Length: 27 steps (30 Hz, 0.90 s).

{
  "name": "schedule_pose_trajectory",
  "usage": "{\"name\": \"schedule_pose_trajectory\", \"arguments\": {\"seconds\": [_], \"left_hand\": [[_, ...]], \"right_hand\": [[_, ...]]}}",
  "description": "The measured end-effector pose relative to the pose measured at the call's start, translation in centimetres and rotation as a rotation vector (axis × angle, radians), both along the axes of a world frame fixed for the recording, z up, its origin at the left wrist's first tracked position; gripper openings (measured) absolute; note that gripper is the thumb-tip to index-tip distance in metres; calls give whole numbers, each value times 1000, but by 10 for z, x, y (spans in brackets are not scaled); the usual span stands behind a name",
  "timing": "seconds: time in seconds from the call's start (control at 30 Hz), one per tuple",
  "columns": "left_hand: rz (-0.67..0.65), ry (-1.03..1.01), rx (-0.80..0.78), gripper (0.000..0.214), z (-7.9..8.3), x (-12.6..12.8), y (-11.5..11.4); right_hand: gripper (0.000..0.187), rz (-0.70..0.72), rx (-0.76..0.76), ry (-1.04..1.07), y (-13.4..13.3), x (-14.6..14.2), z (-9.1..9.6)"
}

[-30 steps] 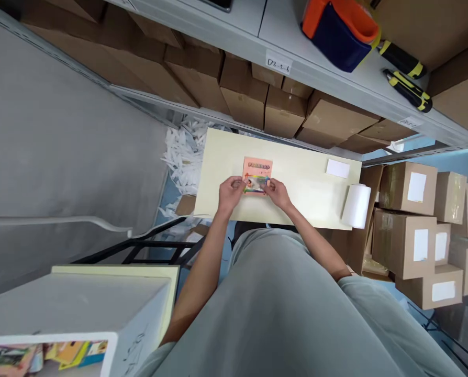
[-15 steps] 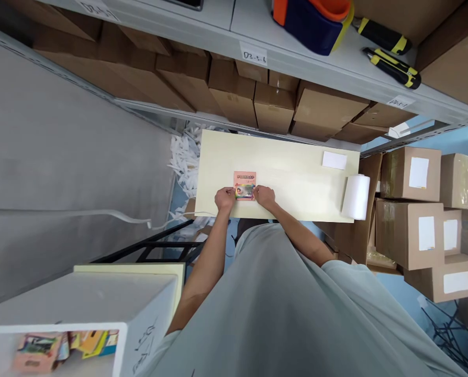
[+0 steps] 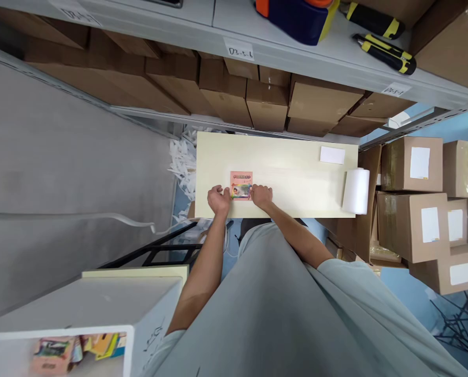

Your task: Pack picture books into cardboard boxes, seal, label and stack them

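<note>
Pink booklet (image 3: 241, 186) lies flat on cream table (image 3: 292, 180), left of centre. Left hand (image 3: 219, 199) at its left edge, right hand (image 3: 261, 196) at its right; fingers curled, can't tell if gripping. White roll (image 3: 355, 191) at table's right end.

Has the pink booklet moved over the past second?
Yes: judged against the tabletop, the pink booklet now appears closer to the near long edge and slightly further left. It also looks smaller, so probably lower.
</note>
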<state>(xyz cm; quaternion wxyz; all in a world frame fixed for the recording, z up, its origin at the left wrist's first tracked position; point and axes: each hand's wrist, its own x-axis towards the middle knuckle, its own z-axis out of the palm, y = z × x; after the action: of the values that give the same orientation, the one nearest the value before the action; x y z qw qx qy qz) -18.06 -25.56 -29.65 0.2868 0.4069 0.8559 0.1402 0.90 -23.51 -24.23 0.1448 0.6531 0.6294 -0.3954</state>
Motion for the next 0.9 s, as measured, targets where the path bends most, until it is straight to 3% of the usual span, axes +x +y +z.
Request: {"name": "schedule_pose_trajectory", "arguments": {"seconds": [0.3,0.63,0.8,0.9], "left_hand": [[-61,27,-97,21,9,7,12],[-309,68,-22,16,64,18,0],[-527,190,47,16,86,41,-5],[-575,261,57,15,93,60,-8]], "right_hand": [[35,-50,-31,-2,1,-6,-2],[32,-132,-25,65,-2,-2,3],[25,-166,-26,157,3,13,12],[28,-161,25,281,4,33,20]]}}
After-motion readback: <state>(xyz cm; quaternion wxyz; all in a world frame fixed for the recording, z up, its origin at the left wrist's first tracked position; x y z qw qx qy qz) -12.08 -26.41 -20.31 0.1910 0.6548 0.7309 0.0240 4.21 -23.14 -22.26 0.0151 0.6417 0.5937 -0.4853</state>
